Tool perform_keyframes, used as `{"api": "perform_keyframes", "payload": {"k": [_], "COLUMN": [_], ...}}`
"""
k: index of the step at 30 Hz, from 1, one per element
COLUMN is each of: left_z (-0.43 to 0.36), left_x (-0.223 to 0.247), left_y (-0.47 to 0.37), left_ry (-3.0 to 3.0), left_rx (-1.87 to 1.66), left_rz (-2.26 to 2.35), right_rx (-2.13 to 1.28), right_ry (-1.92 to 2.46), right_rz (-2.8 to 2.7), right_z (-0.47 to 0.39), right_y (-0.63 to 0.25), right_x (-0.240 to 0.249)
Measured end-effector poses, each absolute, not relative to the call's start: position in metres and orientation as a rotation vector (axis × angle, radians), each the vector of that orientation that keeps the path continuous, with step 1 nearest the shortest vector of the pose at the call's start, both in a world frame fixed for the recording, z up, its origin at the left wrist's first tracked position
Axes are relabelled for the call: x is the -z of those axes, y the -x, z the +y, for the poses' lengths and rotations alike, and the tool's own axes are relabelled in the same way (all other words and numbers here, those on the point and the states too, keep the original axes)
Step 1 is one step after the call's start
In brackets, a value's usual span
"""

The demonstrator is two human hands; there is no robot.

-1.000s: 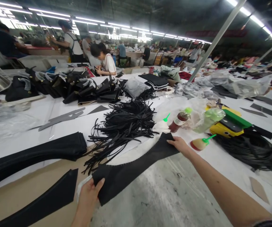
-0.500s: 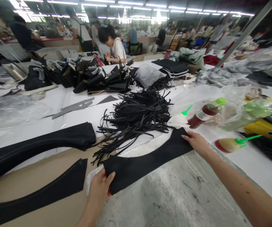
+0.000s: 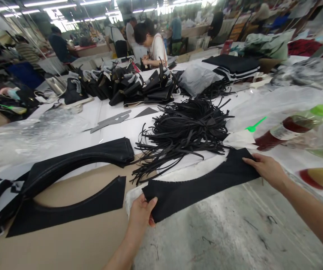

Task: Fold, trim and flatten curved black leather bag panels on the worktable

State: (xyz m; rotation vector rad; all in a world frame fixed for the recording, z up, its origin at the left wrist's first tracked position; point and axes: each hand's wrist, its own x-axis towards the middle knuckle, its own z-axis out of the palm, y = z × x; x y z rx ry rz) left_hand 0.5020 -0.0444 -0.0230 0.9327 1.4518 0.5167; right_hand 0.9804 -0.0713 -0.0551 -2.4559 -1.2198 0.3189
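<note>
A curved black fabric panel (image 3: 201, 187) is stretched between my two hands above the grey stone slab (image 3: 206, 232). My left hand (image 3: 143, 210) pinches its left end, thumb on top and fingers underneath. At the right end, my right hand (image 3: 262, 168) grips the corner between thumb and fingers. Just behind the panel lies a heap of thin black strips (image 3: 189, 127). To the left, a similar single black panel (image 3: 74, 210) rests on tan board (image 3: 66, 247), with a stack of curved black panels (image 3: 85, 155) behind it.
A bottle of dark red liquid (image 3: 287, 129) lies at the right, near a green-tipped nozzle (image 3: 253, 128) and a squeeze bottle (image 3: 321, 178). Black bags (image 3: 116, 84) stand further back. Clear plastic (image 3: 29, 131) covers the left. A person (image 3: 157, 45) sits across the table.
The view has swung left, so things appear further right and more of the left side shows. Both hands keep hold of the same panel.
</note>
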Motion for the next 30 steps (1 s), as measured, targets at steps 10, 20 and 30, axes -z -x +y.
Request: {"api": "perform_keyframes", "payload": {"k": [10, 20, 30], "left_z": [-0.045, -0.046, -0.053], "left_x": [0.021, 0.035, 0.034], "left_y": [-0.505, -0.497, -0.505], "left_ry": [-0.955, -1.108, -1.107], "left_rx": [-0.448, -0.288, -0.357], "left_rz": [1.455, 1.528, 1.653], "right_rx": [-0.321, -0.205, -0.180], "right_ry": [2.586, 2.710, 2.753], "right_rz": [-1.214, -1.279, -1.217], "right_z": [-0.064, -0.063, -0.067], "right_y": [-0.970, -0.954, -0.943], "right_x": [0.048, 0.048, 0.038]}}
